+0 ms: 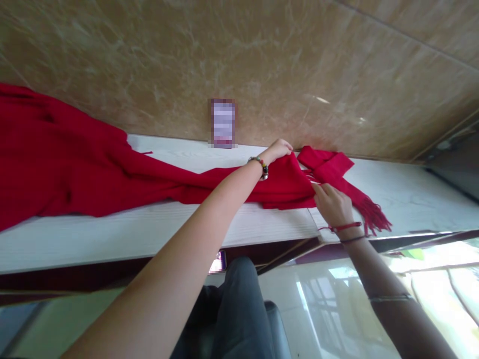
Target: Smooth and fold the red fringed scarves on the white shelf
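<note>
A long piece of red cloth [209,185] runs along a narrow white tabletop, broad and loosely folded at the left and narrower toward the right. I cannot tell whether it is a garment or a shawl. My left hand [279,149], wearing a beaded bracelet, pinches its far edge near the right end. On the near corner of that end, my right hand [333,203] is closed, with a red cord round the wrist. Just beyond, a folded red scarf [333,169] with a fringed end lies on the table, partly hidden behind my right hand.
A phone [223,124], blurred out, leans against the brown marble-patterned wall [168,65] behind the white tabletop [112,239]. Below the table's front edge are my leg [241,304] and part of a second lit screen [217,263]. A dark panel [456,159] stands at the right end.
</note>
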{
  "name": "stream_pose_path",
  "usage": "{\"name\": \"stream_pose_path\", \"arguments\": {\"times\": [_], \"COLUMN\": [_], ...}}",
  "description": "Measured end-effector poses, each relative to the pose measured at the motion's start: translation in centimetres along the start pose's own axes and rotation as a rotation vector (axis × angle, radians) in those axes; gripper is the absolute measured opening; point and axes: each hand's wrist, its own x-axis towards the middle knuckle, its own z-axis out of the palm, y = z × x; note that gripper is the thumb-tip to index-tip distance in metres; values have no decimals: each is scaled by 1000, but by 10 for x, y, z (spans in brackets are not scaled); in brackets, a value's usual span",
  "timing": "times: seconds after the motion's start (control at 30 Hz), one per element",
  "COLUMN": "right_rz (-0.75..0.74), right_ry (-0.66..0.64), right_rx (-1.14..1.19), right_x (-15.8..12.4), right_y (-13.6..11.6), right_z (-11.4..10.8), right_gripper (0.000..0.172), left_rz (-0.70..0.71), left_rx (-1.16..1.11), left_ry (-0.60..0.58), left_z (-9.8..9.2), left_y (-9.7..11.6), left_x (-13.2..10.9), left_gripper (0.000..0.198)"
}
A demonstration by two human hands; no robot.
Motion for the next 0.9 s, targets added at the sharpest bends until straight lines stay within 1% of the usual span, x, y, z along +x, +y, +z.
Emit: {"name": "stream_pose_path", "arguments": {"times": [0.1,0.17,0.23,0.3,0.37,0.43,0.53,0.63,0.7,0.8,0.87,0.9], "right_rz": [-8,13,56,115,185,228,234,221,200,185,202,218], "right_ry": [-32,-4,53,102,111,65,-45,-105,-134,-127,-74,-45], "right_rx": [13,29,50,79,126,195,288,341,367,401,436,457], "right_x": [-12,-15,-16,-18,-21,-26,-31,-32,-31,-28,-27,-27], "right_y": [3,7,11,15,16,16,14,14,14,15,15,14], "right_z": [14,16,16,16,20,26,36,39,37,34,34,35], "right_gripper": [28,30,31,31,32,33,33,33,34,36,36,36], "left_rz": [-6,-1,42,121,184,177,115,102,107,153,232,281], "left_rx": [26,19,-35,-121,-152,-22,251,345,379,457,554,608], "left_ry": [2,10,26,39,38,-3,-90,-104,-88,-76,-88,-111], "left_z": [17,22,25,27,30,35,41,45,44,38,32,28], "left_y": [-14,-16,-12,-4,1,1,-12,-29,-34,-29,-23,-19], "left_x": [8,15,24,31,34,32,21,15,15,16,8,-1], "left_gripper": [25,27,30,33,36,40,39,40,44,44,40,38]}}
